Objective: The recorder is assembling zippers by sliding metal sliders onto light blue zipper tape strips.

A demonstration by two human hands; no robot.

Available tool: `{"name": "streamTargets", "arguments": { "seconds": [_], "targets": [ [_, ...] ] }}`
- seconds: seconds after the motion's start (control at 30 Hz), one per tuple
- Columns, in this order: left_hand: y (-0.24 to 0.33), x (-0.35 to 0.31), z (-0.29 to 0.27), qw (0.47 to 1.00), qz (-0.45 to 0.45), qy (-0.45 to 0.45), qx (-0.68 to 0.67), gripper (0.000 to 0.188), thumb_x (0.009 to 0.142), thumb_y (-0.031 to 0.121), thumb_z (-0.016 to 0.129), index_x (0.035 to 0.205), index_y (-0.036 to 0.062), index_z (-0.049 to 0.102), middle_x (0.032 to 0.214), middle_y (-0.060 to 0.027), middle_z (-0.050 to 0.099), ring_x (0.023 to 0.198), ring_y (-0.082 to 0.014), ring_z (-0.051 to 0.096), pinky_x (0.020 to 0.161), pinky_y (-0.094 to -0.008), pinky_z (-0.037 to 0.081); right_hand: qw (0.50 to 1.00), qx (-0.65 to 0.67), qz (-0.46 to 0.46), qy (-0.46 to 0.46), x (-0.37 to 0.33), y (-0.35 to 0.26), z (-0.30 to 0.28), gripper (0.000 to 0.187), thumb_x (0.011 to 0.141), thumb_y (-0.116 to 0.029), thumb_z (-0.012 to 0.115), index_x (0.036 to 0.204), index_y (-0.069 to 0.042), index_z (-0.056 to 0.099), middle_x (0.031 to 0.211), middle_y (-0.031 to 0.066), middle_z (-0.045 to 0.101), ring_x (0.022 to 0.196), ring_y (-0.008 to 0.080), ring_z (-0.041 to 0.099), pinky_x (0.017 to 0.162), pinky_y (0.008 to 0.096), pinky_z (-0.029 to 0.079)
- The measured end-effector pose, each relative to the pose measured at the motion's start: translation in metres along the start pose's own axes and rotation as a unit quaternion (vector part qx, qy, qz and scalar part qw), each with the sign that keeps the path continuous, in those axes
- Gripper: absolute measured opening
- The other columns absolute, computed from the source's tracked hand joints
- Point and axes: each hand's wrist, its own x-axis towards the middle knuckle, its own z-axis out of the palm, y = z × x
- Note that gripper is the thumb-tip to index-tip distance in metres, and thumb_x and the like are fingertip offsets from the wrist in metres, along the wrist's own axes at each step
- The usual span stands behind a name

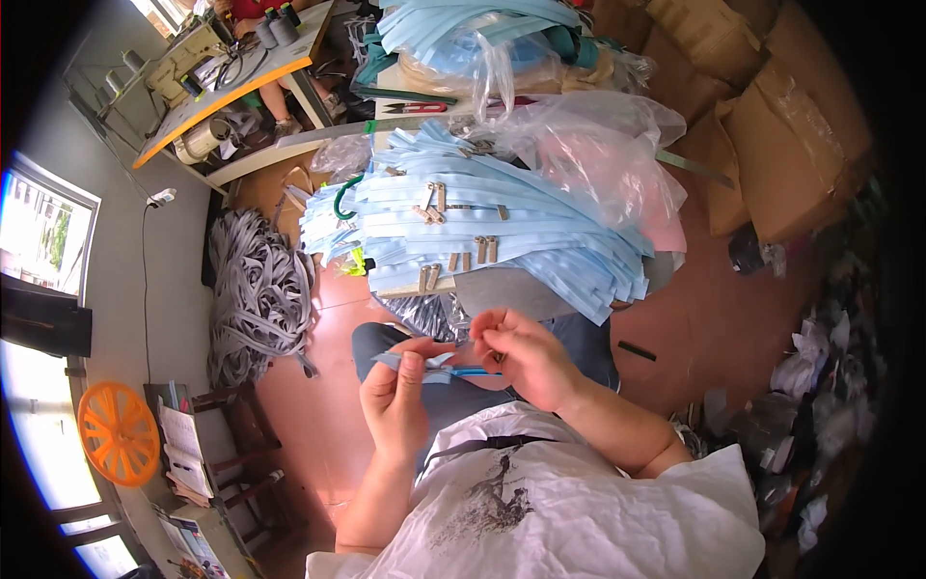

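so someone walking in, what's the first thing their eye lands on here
Probably the pale blue strips fanned straight ahead, dotted with small metal pieces. Then the tangled gray heap to their left, and the orange spoked wheel at lower left. Below the blue strips, the left hand pinches a pale piece.

The head-worn fisheye looks down from above.

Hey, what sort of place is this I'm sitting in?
It looks like a small sewing workshop, probably making or finishing zippers: there's a sewing machine with thread cones on the far bench, and a pile of light-blue zipper strips in front of you.
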Motion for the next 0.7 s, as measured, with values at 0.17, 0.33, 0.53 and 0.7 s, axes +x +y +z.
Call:
{"name": "streamTargets", "arguments": {
  "seconds": [0.17,0.33,0.53,0.7],
  "targets": [
    [0.001,0.0,-0.011,0.999,-0.028,0.026,0.003,0.025,0.103,0.02,0.049,0.107,-0.0024,0.058,0.081,-0.0109,0.068,0.065,-0.0172,0.064,0.065,-0.029,0.053,0.975,0.22,0.013,-0.003,-0.003,0.004,-0.012,0.025,0.095,0.0,0.049,0.119,-0.004,0.051,0.126,0.0135,0.056,0.119,0.0239,0.055,0.104,0.0403,0.044],
    [0.0,-0.003,-0.016,0.997,-0.071,0.013,0.01,0.028,0.102,0.023,0.051,0.113,-0.0022,0.058,0.078,-0.0069,0.065,0.062,-0.0133,0.061,0.058,-0.0246,0.051,0.97,0.237,0.047,-0.039,-0.002,-0.008,-0.01,0.019,0.099,-0.008,0.051,0.118,-0.004,0.052,0.129,0.018,0.056,0.114,0.0267,0.06,0.098,0.0367,0.05],
    [0.0,-0.002,-0.008,0.995,-0.091,-0.026,0.031,0.031,0.102,0.023,0.051,0.121,-0.0012,0.056,0.08,-0.0058,0.063,0.065,-0.0126,0.06,0.058,-0.0257,0.052,0.941,0.274,0.006,-0.199,0.005,0.013,-0.034,0.022,0.099,-0.012,0.053,0.119,-0.003,0.052,0.125,0.0187,0.059,0.109,0.0259,0.064,0.086,0.0313,0.056],
    [0.0,-0.005,-0.01,0.993,-0.112,-0.027,0.008,0.034,0.103,0.025,0.047,0.123,-0.0009,0.054,0.081,-0.0056,0.062,0.067,-0.0135,0.061,0.058,-0.0272,0.053,0.986,0.164,-0.002,-0.039,-0.004,-0.012,-0.004,0.025,0.099,-0.012,0.054,0.122,-0.002,0.053,0.119,0.0183,0.062,0.109,0.0248,0.064,0.087,0.0312,0.055]
  ]
}}
